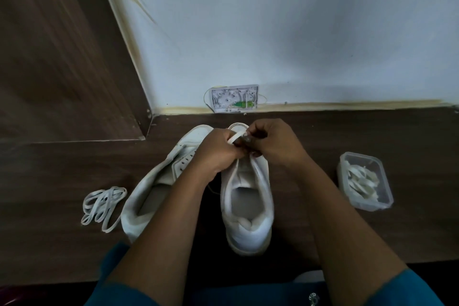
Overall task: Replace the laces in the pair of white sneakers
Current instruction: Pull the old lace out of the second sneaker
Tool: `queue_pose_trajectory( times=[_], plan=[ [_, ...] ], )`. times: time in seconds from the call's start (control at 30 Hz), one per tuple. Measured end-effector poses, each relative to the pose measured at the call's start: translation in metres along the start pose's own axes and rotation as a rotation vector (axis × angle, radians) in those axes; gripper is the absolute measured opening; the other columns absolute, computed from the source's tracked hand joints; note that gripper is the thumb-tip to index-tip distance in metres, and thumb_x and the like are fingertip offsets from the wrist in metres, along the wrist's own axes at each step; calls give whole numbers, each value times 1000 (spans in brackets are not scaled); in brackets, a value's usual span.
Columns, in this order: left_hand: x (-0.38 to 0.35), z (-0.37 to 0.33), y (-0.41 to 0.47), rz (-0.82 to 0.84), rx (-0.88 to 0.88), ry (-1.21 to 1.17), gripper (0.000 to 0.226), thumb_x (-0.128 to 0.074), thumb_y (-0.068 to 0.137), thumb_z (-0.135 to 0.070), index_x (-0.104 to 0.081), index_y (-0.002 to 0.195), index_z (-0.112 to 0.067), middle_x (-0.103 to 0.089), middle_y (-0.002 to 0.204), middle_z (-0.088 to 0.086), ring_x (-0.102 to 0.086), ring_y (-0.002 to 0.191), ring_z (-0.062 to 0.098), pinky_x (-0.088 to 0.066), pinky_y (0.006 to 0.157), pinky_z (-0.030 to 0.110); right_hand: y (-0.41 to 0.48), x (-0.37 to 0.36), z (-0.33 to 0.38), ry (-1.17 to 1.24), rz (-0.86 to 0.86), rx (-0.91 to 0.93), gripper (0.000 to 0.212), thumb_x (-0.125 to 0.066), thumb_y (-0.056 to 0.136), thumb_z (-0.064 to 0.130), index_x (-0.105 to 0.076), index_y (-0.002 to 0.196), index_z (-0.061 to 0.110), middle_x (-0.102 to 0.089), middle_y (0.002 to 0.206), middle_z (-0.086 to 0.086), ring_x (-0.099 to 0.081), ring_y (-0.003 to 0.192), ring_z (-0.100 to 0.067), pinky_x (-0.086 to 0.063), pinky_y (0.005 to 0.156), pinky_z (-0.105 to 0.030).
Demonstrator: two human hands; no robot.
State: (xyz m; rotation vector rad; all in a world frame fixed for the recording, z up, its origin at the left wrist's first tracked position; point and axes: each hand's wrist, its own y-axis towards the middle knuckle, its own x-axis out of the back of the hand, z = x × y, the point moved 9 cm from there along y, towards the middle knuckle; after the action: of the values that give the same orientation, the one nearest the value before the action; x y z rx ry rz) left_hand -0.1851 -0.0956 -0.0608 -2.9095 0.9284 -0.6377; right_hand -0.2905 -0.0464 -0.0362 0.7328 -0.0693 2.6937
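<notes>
Lacing under way, by the look of it, on the right-hand sneaker [247,196] at centre frame, toe toward the wall. Left hand [218,154] and right hand [275,144] both closed over the toe end, pinching a flat white lace [236,136] between them. Second sneaker [159,181] just left, tipped on its side, eyelets bare. Loose lace bundle [103,206] at lower left on the wooden floor [49,169]; clear plastic box [365,181] with more laces at right. Next, probably: feeding the lace tip through an eyelet, hidden under the fingers, and pulling even.
</notes>
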Motion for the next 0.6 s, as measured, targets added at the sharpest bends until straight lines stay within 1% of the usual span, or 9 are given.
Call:
queue_pose_trajectory(
  times=[0.03,0.07,0.17,0.27,0.33,0.37,0.47,0.53,0.6],
  plan=[
    [1,1,1,-22,-3,42,8,-71,71,-5,-63,67,-6,-58,67,8,-53,65,17,-42,67,32,1,0,-4,5,15,-28,18,-64,83,0,-64,69,11,-69,77,-18,-61,65,-21,-55,69,-42],
    [1,2,3,-40,-10,72,17,-70,75,-5,-60,62,-10,-58,66,7,-52,65,17,-42,66,32,1,2,-9,21,25,-67,17,-62,83,-3,-64,71,9,-67,74,-18,-61,64,-21,-56,69,-41],
    [1,0,5,-41,-41,90,23,-68,75,-2,-59,61,-17,-58,64,4,-51,62,15,-40,64,30,-3,4,-13,113,50,-122,22,-58,83,-10,-63,70,8,-61,67,-12,-57,60,-19,-54,63,-30],
    [-3,-4,2,-13,-58,67,7,-72,68,-3,-67,74,-5,-62,68,5,-54,64,15,-42,64,31,-6,2,-2,121,19,-56,24,-65,84,0,-65,66,16,-62,65,-10,-54,60,-19,-48,59,-30],
    [-2,-4,2,-45,-75,80,17,-72,68,-10,-68,80,1,-62,69,8,-54,64,15,-43,64,32,-6,0,0,139,13,-63,24,-65,85,2,-65,66,16,-62,64,-9,-54,59,-17,-46,56,-27],
    [-2,-5,1,-57,-85,85,14,-72,70,-10,-68,79,0,-63,70,8,-56,65,16,-44,65,34,-4,1,-3,147,13,-92,24,-64,86,0,-64,66,15,-62,64,-8,-54,57,-15,-47,54,-24],
    [-2,-7,1,-83,-96,172,6,-70,74,-9,-66,71,-5,-68,75,13,-63,73,25,-49,71,39,-1,17,-21,-27,-35,-199,28,-60,83,-4,-62,65,18,-59,58,0,-54,44,-6,-47,50,-19],
    [2,-4,1,-117,-62,174,10,-70,69,-11,-64,66,-4,-66,70,12,-62,69,24,-48,66,38,-2,23,-30,-230,-24,-239,21,-65,79,4,-61,64,19,-60,58,1,-53,43,-3,-44,53,-19],
    [5,-1,2,-131,-21,138,12,-71,63,-12,-60,59,-7,-60,61,8,-55,60,19,-43,60,34,-5,14,-32,-287,23,-243,9,-72,78,17,-68,73,11,-67,65,-5,-60,51,-8,-50,60,-23]
  ],
)
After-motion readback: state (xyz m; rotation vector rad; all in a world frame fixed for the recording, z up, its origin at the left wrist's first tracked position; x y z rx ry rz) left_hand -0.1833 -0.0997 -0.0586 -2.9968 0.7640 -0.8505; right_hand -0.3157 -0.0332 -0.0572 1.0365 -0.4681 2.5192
